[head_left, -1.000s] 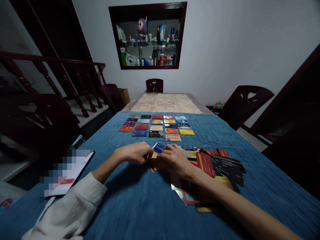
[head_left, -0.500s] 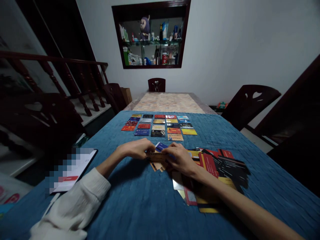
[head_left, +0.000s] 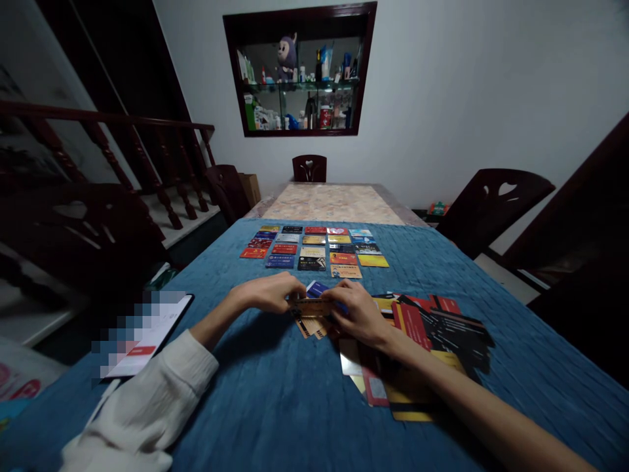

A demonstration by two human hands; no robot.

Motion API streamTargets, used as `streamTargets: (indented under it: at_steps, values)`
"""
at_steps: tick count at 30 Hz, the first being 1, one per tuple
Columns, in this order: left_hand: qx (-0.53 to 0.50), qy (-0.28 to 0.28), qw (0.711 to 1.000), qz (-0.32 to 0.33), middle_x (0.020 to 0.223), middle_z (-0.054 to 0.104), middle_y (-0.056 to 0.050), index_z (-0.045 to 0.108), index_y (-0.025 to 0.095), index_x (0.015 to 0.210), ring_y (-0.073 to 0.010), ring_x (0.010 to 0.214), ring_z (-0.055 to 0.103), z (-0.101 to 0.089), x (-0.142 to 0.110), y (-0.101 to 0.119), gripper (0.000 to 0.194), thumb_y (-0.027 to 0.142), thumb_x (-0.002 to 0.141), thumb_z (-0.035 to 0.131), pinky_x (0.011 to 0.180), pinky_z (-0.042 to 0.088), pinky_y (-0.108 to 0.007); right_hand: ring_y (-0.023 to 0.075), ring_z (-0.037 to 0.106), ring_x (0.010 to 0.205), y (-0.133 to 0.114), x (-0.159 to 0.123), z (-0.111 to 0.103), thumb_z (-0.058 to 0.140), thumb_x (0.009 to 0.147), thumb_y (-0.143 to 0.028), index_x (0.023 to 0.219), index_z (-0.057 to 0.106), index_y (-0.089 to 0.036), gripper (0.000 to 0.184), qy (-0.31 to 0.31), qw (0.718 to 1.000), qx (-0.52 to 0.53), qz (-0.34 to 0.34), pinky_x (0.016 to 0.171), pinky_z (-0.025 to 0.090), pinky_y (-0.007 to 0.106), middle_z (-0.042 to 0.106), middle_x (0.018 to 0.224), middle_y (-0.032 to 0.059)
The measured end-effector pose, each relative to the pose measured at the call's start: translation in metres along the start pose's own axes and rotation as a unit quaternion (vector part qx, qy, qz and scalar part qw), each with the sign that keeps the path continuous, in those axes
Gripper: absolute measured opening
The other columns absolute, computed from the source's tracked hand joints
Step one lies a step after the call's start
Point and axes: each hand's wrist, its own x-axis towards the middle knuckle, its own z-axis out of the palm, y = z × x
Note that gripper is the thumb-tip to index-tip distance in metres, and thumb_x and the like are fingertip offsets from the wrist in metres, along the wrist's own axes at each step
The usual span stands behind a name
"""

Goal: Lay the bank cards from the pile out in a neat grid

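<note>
Between my two hands an orange-tan card [head_left: 312,308] is held up on its long edge, tilted toward me. My left hand [head_left: 275,292] pinches its left end, and my right hand [head_left: 354,312] grips the right end. Whether it is one card or a thin stack I cannot tell. Beneath it several tan cards [head_left: 310,326] lie fanned on the cloth. A blue card [head_left: 316,288] shows just behind, partly covered by my right hand. Beyond my hands, several cards [head_left: 311,263] lie in columns, overlapping, with a tan card [head_left: 346,271] nearest me.
A loose heap of red, black and yellow cards [head_left: 411,325] spreads to the right, partly under my right forearm. At left lies a phone [head_left: 147,341] with a white cable. Blue cloth [head_left: 275,406] covers the table's near part. Chairs [head_left: 496,206] stand around it.
The card between my hands has come up and turned so its face shows more, with the fanned tan cards below more visible. The view has shifted slightly; the laid-out cards stay put.
</note>
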Motion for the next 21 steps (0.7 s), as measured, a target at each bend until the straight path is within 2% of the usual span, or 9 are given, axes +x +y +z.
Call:
streamTargets:
  at_steps: [3, 7, 15, 21]
  values:
    - [-0.006, 0.009, 1.0, 0.004, 0.075, 0.068, 0.0, 0.07, 0.016, 0.086, -0.0117, 0.065, 0.057, 0.002, 0.0, -0.003, 0.023, 0.006, 0.072, 0.055, 0.059, 0.038, -0.021, 0.0206, 0.057, 0.087, -0.003, -0.001, 0.0, 0.058, 0.086, -0.012, 0.104, 0.07, -0.019, 0.022, 0.009, 1.0, -0.012, 0.0, 0.077, 0.043, 0.034, 0.068, 0.09, 0.0071]
    - [0.0, 0.016, 1.0, 0.004, 0.067, 0.064, 0.001, 0.07, 0.015, 0.078, -0.0104, 0.06, 0.051, 0.004, 0.001, -0.005, 0.016, 0.01, 0.074, 0.055, 0.056, 0.034, -0.021, 0.0208, 0.057, 0.088, -0.002, -0.003, 0.004, 0.057, 0.089, -0.014, 0.106, 0.068, -0.021, 0.021, 0.017, 0.998, -0.051, -0.015, 0.076, 0.041, 0.034, 0.069, 0.092, 0.0067]
    - [0.001, 0.04, 0.999, -0.003, 0.063, 0.06, 0.002, 0.067, 0.013, 0.073, -0.0098, 0.058, 0.047, 0.004, 0.002, -0.008, 0.016, 0.005, 0.073, 0.053, 0.055, 0.03, -0.021, 0.0233, 0.053, 0.089, 0.0, -0.005, 0.011, 0.054, 0.095, -0.022, 0.112, 0.061, -0.019, 0.019, 0.041, 0.982, -0.165, -0.082, 0.081, 0.035, 0.038, 0.072, 0.094, 0.0072]
    - [-0.007, 0.094, 0.995, 0.009, 0.065, 0.059, 0.002, 0.064, 0.013, 0.072, -0.011, 0.062, 0.049, 0.006, 0.006, -0.01, 0.016, 0.004, 0.07, 0.051, 0.059, 0.032, -0.022, 0.0284, 0.049, 0.101, -0.006, -0.002, 0.004, 0.066, 0.087, -0.033, 0.121, 0.057, -0.017, 0.038, 0.054, 0.972, -0.219, -0.071, 0.09, 0.034, 0.043, 0.067, 0.106, 0.0112]
